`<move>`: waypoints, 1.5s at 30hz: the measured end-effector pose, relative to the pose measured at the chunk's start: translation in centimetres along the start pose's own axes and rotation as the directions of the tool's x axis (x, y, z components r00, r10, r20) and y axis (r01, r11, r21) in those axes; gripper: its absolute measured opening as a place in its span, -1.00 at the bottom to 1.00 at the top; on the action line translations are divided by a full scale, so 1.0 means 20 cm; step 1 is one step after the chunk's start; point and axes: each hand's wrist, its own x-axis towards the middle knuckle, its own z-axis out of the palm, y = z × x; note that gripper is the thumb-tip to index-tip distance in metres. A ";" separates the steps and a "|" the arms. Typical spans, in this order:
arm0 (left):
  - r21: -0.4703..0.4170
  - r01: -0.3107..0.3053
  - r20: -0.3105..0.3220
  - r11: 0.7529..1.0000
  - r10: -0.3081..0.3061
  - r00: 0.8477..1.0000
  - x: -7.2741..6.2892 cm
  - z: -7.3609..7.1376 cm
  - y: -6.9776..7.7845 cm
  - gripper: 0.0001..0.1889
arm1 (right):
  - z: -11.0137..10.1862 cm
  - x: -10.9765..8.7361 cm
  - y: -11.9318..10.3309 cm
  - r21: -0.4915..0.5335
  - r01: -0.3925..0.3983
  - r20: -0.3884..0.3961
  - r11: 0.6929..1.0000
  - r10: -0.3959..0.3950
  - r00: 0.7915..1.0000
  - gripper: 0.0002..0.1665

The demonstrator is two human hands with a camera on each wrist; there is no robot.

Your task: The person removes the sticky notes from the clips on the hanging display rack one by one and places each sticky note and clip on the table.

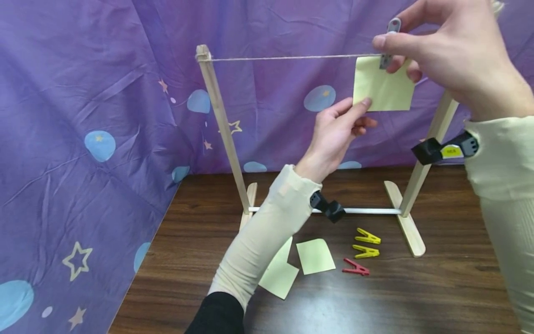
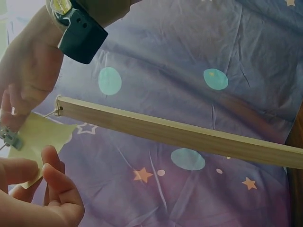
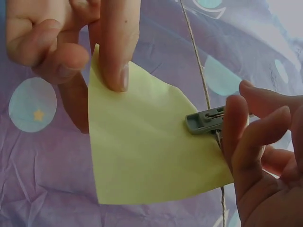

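Observation:
A yellow sticky note (image 1: 388, 88) hangs at the string (image 1: 292, 58), its top edge along the line. My left hand (image 1: 340, 125) pinches the note's lower left corner between thumb and fingers. Up at the string, my right hand (image 1: 454, 55) holds a grey clothespin (image 1: 392, 32) by its upper end. In the right wrist view the clothespin's (image 3: 203, 122) tip lies over the note's (image 3: 151, 146) edge where the string (image 3: 201, 71) runs. The left wrist view shows the note (image 2: 45, 135) with both hands close around it.
A wooden frame with a left post (image 1: 223, 125) and right post (image 1: 425, 167) carries the string. On the brown table (image 1: 459, 287) lie sticky notes (image 1: 315, 256), two yellow clothespins (image 1: 367, 236) and a red clothespin (image 1: 356, 267). Behind hangs a purple curtain (image 1: 137, 93).

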 end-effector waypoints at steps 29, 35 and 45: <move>0.000 0.012 0.011 1.000 -0.012 1.000 -0.01 -0.01 0.01 -0.76 | 0.10 -0.03 -0.04 0.080 0.238 -0.166 0.968 -0.223 0.961 -0.91; 0.016 0.019 0.008 1.000 -0.019 1.000 -0.01 -0.02 0.01 -0.82 | 0.10 -0.02 -0.05 0.059 0.284 -0.199 0.957 -0.268 0.943 -0.96; 0.018 0.022 0.013 1.000 -0.022 1.000 -0.01 -0.05 0.01 -0.92 | 0.11 -0.01 -0.03 0.077 0.397 -0.282 0.915 -0.362 0.888 -0.92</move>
